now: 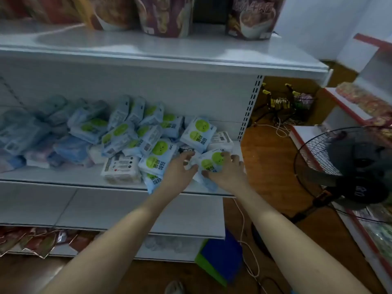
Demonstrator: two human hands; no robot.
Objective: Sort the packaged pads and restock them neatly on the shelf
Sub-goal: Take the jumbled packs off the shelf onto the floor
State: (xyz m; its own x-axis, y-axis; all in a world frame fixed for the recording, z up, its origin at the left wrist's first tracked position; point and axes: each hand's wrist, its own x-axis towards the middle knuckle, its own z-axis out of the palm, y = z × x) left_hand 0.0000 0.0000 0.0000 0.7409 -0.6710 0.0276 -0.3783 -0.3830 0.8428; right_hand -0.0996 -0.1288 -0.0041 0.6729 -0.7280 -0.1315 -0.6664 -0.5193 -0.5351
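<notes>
A jumbled heap of pad packs (135, 134), pale blue with green circles, covers the middle shelf (70, 177). Several white packs with dark print (122, 168) lie among them. At the shelf's right front, my right hand (228, 170) grips a blue pack with green circles (214, 161), fingers curled over its top edge. My left hand (180, 168) holds the same pack's left side, fingers bent over it. Another such pack (199, 132) leans upright just behind. Darker blue and pink packs (42, 143) pile at the shelf's left.
Snack bags (165, 15) stand on the upper shelf (191, 52). A black floor fan (350, 162) stands close on the right over the wooden floor. White cables (248, 251) trail down by a green and blue box (220, 257). Red packets (31, 240) sit below.
</notes>
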